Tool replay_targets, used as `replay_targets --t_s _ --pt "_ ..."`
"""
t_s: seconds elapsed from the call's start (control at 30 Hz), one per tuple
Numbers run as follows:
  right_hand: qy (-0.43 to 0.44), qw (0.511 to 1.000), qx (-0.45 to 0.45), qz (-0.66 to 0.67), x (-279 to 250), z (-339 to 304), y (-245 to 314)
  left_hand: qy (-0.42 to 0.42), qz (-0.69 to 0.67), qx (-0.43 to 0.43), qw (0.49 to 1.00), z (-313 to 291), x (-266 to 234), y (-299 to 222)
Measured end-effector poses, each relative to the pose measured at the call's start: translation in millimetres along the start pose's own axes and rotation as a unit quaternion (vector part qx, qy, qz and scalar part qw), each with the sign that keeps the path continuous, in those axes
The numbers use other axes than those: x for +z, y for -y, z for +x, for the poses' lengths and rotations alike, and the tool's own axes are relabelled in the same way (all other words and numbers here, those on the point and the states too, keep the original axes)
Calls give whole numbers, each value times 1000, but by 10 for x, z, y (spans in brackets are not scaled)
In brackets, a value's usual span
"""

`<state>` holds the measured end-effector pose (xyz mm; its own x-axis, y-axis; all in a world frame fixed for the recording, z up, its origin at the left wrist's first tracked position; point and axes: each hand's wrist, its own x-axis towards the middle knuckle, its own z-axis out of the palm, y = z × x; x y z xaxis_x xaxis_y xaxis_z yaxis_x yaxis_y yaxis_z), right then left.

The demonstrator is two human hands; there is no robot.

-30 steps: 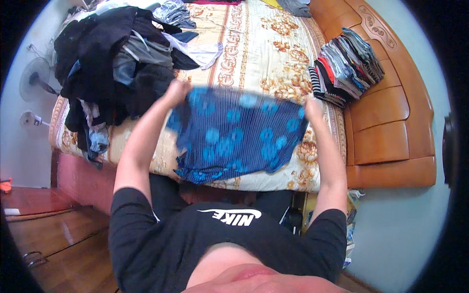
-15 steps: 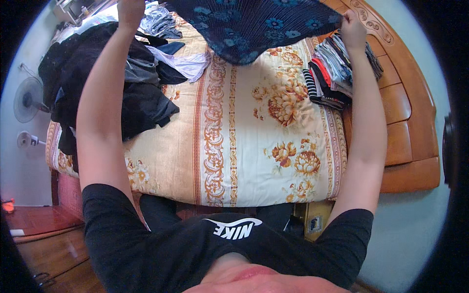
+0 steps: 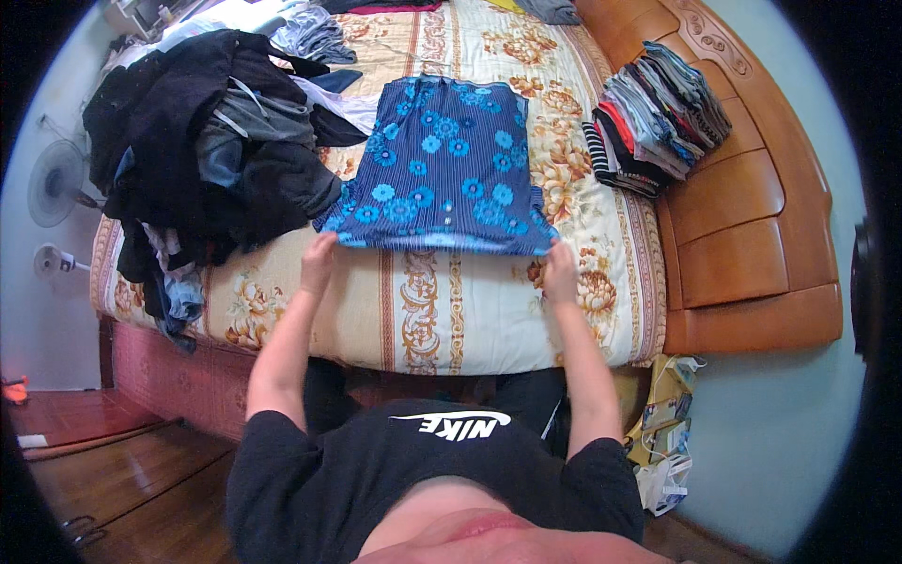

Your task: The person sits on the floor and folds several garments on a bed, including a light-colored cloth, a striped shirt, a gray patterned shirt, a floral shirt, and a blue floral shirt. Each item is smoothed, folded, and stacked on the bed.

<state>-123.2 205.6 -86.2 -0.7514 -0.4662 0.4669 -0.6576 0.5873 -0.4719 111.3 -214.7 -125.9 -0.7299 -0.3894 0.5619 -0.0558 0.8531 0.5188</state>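
Observation:
A navy striped shirt with bright blue flowers (image 3: 442,160) lies spread across the bed, its small buttons close to the near edge. My left hand (image 3: 318,263) pinches the near left corner, and my right hand (image 3: 561,271) grips the near right corner. Between my hands the near edge is drawn out straight, lifted slightly off the bedspread. The far end rests flat.
A floral bedspread (image 3: 357,329) covers the bed. Dark clothes (image 3: 160,141) are heaped on the left. At the right, a stack of folded clothes (image 3: 658,117) stands against the wooden headboard (image 3: 742,235). A fan (image 3: 56,183) is beyond the left side.
The shirt, held up in the air at the far side before, now lies spread on the bed. Both my hands have come down and closer to me, still holding its corners.

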Motion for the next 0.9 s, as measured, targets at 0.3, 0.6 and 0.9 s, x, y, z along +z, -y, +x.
replay_targets --t_s 0.3,0.6,0.9 --pt "-3 994 93 -50 262 -1221 187 41 5 -119 992 -980 12 -373" --pt "-14 989 132 -69 109 -1680 160 43 31 -54 997 -1344 -22 -473" --pt "87 973 118 -176 -12 -1513 558 -26 -8 -127 991 -1091 -91 -657"
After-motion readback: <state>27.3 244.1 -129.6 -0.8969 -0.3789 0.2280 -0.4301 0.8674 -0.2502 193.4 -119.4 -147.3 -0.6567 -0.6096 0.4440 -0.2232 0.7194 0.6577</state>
